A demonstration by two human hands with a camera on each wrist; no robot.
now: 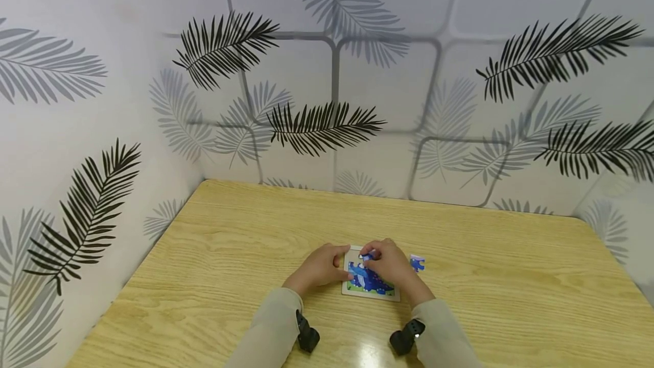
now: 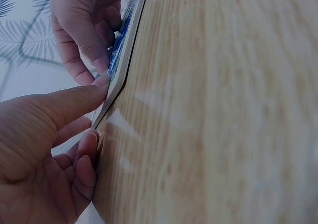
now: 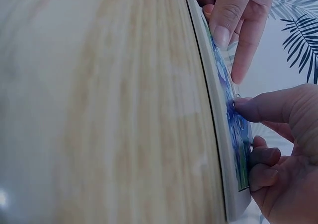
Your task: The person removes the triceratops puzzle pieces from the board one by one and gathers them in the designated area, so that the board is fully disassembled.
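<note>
A jigsaw puzzle board with a pale frame and a blue dinosaur picture lies on the table. My left hand holds its left edge, the thumb on the frame and the other fingers curled beside the rim. Over the upper part of the board, my right hand pinches a small blue and white puzzle piece between thumb and forefinger. In the right wrist view the right thumb is right at the picture surface. The right hand partly hides the board's upper right.
A loose blue puzzle piece lies on the table just right of the right hand. The wood-grained table extends to a leaf-patterned wall behind and at the left. Each wrist wears a black camera.
</note>
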